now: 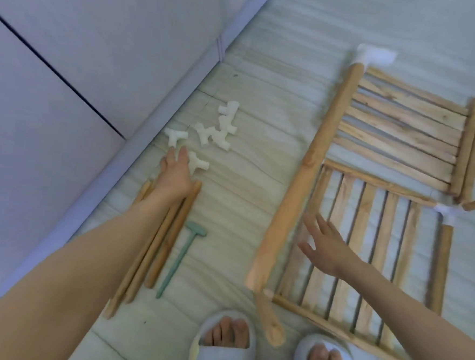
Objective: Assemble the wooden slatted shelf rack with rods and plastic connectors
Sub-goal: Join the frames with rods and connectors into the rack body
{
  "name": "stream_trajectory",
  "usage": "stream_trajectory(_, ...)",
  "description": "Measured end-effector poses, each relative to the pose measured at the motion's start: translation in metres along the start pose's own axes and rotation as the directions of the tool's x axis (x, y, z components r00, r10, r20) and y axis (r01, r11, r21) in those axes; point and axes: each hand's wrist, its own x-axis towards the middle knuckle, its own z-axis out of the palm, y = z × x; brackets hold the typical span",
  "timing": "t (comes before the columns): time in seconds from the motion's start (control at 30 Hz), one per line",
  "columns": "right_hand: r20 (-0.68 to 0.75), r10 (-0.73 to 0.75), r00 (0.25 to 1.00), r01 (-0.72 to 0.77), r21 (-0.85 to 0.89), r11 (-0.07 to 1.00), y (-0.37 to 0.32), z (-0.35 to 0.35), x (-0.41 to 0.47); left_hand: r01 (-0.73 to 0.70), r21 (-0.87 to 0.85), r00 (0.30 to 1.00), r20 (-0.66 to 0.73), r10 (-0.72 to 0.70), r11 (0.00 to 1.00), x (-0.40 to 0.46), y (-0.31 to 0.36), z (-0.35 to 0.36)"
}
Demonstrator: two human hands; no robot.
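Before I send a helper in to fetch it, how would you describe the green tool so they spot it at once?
Start at the bundle of loose wooden rods lying on the floor under the left arm. Just right of them, alone, lies the green tool. It is the only coloured piece, slim and T-headed, while everything near it is bare wood or white plastic.

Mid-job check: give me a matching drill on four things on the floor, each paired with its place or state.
Things:
1. left hand
2. right hand
3. green tool
4. loose rods

Places or states:
A. open above the near slatted panel
B. lying just right of the loose rods
C. reaching for the white connectors
D. bundled on the floor under the left forearm

Pairs: 1-C, 2-A, 3-B, 4-D
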Motion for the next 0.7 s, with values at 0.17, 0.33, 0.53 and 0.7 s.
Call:
stream_trajectory(0.17,0.113,-0.031,0.993,0.026,0.05,0.998,0.014,0.012,0.012,-0.01,0.096,0.999,-0.044,0.014,0.995,0.035,-0.005,0.015)
stream_trajectory(0.33,0.061,0.001,0.998,-0.012,0.171,0.985,0.001,-0.006,0.011,-0.023,-0.075,0.971,-0.238,0.004,0.997,0.017,-0.003,0.009)
stream_trajectory(0.53,-0.158,0.022,0.987,0.049,0.428,0.903,-0.037,-0.037,-0.041,-0.071,-0.706,0.953,-0.257,-0.161,0.704,-0.061,0.019,-0.037)
stream_trajectory(0.7,-0.397,0.124,0.909,0.237,0.739,0.63,-0.075,-0.076,-0.121,-0.181,-0.968,0.983,-0.179,0.029,0.175,-0.166,0.049,-0.086)
